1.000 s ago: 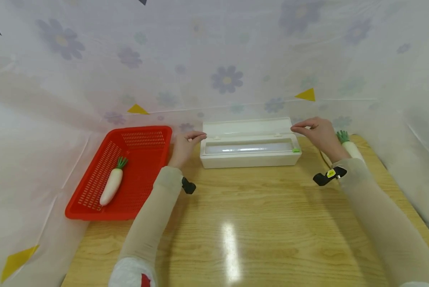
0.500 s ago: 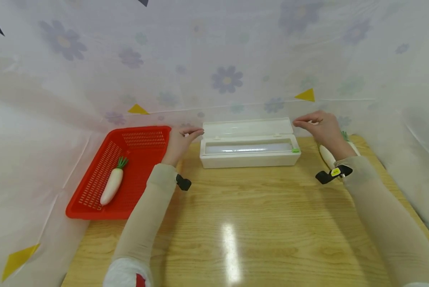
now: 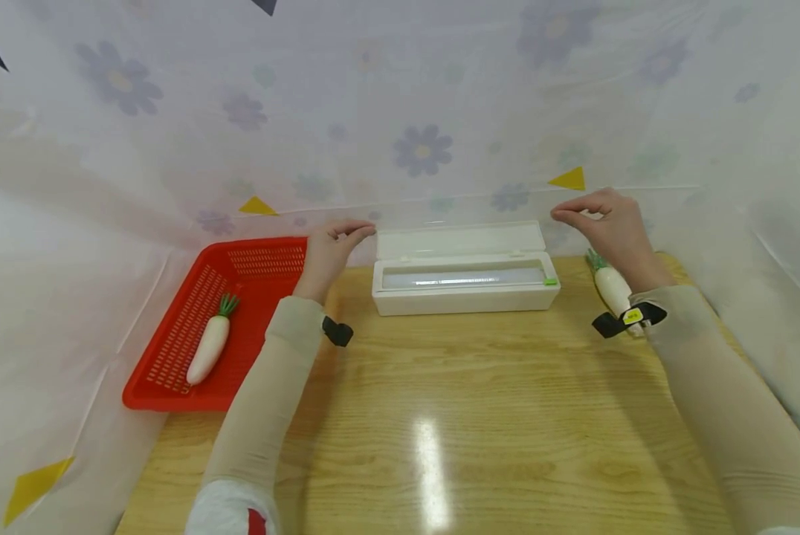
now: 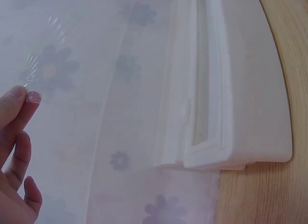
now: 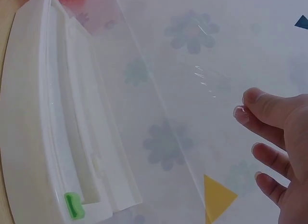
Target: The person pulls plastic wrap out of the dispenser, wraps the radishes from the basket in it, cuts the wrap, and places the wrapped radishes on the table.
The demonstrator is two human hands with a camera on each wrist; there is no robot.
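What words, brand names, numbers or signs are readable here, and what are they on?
No readable text in any view.
Yellow label on the black band at the right sleeve: too small and blurred to read.
White box and red basket: no writing visible.

Head camera looks forward-down across the yellow wooden table (image 3: 494,416); closer wrist views share the oblong white plastic box (image 3: 467,300).

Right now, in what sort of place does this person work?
Probably a makeshift indoor work booth: flower-patterned sheeting hangs behind and beside a wooden table, which bears a red basket and an open white box.
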